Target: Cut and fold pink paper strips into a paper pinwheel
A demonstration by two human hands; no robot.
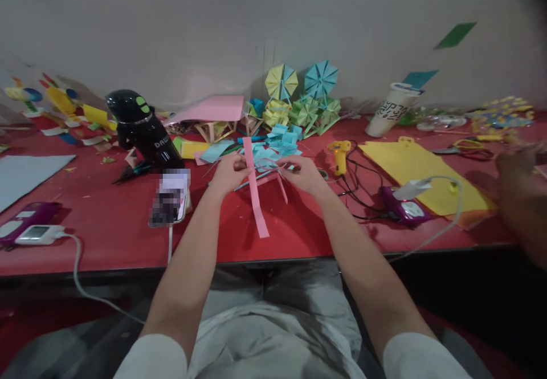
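My left hand (pixel 233 171) is closed, pinching a long pink paper strip (pixel 255 199) that stands out above and below the fingers. My right hand (pixel 301 174) is closed too, its fingertips together at the right end of a thin frame of sticks and paper. What exactly the right fingers grip is too small to make out. A second pink strip (pixel 282 189) hangs below the right fingertips. Behind both hands lies a heap of light blue folded paper pieces (pixel 284 139). The yellow glue gun (pixel 341 155) stands to the right of my right hand.
A black bottle (pixel 143 131) and a phone on a stand (pixel 170 196) are on the left. Folded paper umbrellas (pixel 321 80) lean at the back. Right are a paper cup (pixel 392 111), yellow sheets (pixel 419 168), scissors (pixel 464 148), a purple power strip (pixel 404 207) with cables, and another person's arm (pixel 521 202).
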